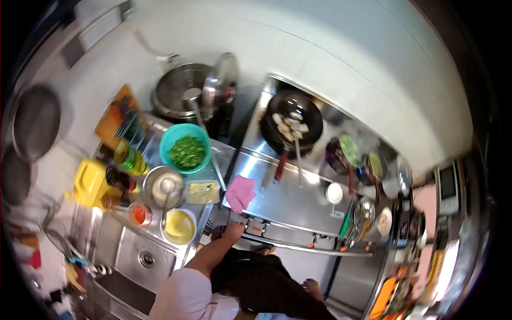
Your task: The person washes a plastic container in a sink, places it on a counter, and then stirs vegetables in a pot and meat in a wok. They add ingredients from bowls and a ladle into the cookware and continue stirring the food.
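My left hand [233, 232] is at the left end of the stove's front edge, beside the row of knobs [258, 229]. Its fingers are curled closed, and what they grip, if anything, is hidden. Just above it a pink cloth [241, 193] lies on the steel stovetop [288, 200]. My right hand [312, 287] hangs low by my dark apron [256, 277], fingers curled in, with nothing visible in them. On the left burner sits a black wok [309, 109] holding pale pieces of food [285, 127]. A long-handled ladle [298, 160] rests in it, handle toward me.
Left of the stove stand a teal bowl [165, 144] of chopped greens, a steel bowl [152, 200], a yellow-filled bowl [178, 226] and a yellow jug [88, 184]. A sink [125, 242] is nearer me. Behind is a large pot [173, 88]. Smaller pans [349, 152] sit right.
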A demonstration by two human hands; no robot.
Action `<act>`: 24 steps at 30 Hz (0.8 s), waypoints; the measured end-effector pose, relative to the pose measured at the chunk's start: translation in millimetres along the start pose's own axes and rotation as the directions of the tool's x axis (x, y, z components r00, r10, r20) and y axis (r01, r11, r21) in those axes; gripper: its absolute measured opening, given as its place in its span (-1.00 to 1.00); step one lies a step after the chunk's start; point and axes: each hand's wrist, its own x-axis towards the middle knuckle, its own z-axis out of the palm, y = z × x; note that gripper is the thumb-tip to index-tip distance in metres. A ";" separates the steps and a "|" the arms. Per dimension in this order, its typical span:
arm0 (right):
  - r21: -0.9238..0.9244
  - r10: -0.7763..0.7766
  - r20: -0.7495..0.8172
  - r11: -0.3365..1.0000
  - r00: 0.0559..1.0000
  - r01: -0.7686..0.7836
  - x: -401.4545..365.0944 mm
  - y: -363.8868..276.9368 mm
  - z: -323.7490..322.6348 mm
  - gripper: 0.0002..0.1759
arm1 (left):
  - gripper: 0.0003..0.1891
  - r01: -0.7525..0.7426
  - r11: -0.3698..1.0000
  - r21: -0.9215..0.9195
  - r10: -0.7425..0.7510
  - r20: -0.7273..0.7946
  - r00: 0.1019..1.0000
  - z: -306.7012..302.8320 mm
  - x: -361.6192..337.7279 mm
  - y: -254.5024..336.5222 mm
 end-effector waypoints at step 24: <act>-0.084 0.224 -0.317 0.961 0.921 -0.263 -47.8 -211.9 62.0 -0.60 | -0.84 0.160 0.979 -0.125 -0.144 0.131 0.981 -0.4 4.9 0.9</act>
